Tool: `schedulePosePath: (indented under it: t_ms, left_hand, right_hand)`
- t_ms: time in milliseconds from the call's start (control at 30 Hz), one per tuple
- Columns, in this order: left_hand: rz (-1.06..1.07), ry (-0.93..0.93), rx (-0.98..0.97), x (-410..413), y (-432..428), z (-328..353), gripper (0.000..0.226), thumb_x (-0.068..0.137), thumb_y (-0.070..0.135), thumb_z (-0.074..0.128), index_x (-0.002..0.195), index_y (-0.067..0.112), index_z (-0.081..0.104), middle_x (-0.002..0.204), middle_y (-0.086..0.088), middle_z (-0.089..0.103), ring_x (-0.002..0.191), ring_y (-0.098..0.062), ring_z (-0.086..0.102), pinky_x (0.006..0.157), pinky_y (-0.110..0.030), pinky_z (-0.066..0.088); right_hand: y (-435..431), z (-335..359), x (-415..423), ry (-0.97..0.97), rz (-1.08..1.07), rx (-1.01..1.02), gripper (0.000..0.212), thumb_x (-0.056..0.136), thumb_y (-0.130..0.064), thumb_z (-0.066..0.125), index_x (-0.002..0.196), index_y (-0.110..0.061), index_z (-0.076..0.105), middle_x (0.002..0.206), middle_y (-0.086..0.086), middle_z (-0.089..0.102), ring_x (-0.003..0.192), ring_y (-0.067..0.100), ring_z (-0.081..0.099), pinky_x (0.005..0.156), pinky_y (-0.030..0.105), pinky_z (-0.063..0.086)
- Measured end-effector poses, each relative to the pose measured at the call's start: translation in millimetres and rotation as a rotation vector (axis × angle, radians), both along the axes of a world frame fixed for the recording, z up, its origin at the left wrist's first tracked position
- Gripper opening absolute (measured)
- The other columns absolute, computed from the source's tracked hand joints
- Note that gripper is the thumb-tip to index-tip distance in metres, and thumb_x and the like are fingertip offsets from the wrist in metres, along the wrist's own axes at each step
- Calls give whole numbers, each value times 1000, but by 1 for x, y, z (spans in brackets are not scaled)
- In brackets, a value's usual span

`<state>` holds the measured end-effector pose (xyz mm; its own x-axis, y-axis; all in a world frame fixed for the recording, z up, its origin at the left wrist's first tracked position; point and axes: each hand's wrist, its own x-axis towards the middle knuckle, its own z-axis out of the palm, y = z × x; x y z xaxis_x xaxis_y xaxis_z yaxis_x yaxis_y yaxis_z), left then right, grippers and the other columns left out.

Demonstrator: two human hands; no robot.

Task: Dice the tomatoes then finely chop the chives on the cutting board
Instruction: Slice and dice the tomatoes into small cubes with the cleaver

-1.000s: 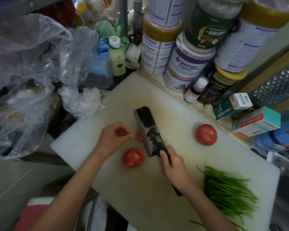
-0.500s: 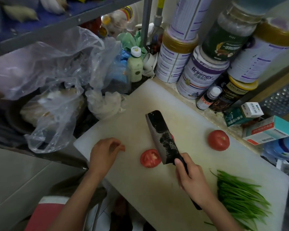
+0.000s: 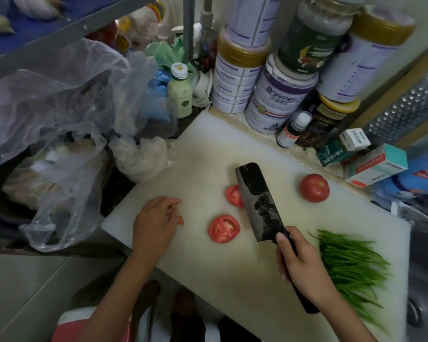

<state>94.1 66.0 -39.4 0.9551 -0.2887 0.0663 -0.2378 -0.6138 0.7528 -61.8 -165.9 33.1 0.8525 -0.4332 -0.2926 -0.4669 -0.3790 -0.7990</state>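
Observation:
On the white cutting board (image 3: pixel 208 149) a tomato half (image 3: pixel 224 229) lies cut face up. A second tomato half (image 3: pixel 234 196) sits just beyond it, partly hidden by the dark cleaver (image 3: pixel 257 201). My right hand (image 3: pixel 299 262) grips the cleaver's black handle, with the blade raised over the board between the halves and the whole tomato (image 3: pixel 314 188). My left hand (image 3: pixel 156 218) hovers at the board's left edge with curled fingers, a small red tomato scrap (image 3: pixel 181 220) pinched at its fingertips. A bunch of green chives (image 3: pixel 351 265) lies on the board's right part.
Stacked tins (image 3: pixel 279 99), a small bottle (image 3: pixel 292 129) and boxes (image 3: pixel 376 166) line the board's far edge. Crumpled plastic bags (image 3: pixel 67 124) and a green bottle (image 3: pixel 181 95) crowd the left. A metal grater (image 3: pixel 405 112) leans at the right.
My left hand has left the tomato halves and moved to the board's left edge with a small scrap. The cleaver has lifted a little, uncovering the far half. The camera has tilted.

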Motion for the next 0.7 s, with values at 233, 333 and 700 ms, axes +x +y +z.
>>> schedulePosePath:
  t_ms: [233, 333, 700]
  left_hand:
    - [-179, -37, 7, 6, -81, 19, 21, 82, 17, 58, 97, 14, 72, 91, 1, 70, 81, -20, 65, 75, -31, 50]
    - [-239, -1, 49, 2, -122, 22, 18, 86, 16, 62, 101, 17, 70, 95, 2, 68, 87, -21, 64, 77, -29, 46]
    - [-452, 99, 260, -17, -272, 19, 73, 86, 46, 70, 146, 13, 43, 139, -8, 47, 126, -25, 45, 104, -35, 39]
  right_hand:
    - [-29, 15, -17, -2, -89, -6, 20, 98, -23, 44, 79, -19, 47, 54, 3, 52, 40, 17, 49, 47, 28, 40]
    - [-54, 19, -24, -8, -126, 3, 19, 98, -22, 44, 80, -21, 48, 53, 0, 52, 40, 16, 49, 46, 28, 40]
    - [-162, 13, -39, 14, -180, 110, 12, 97, -26, 43, 90, -25, 52, 64, 6, 57, 45, 14, 51, 46, 29, 46]
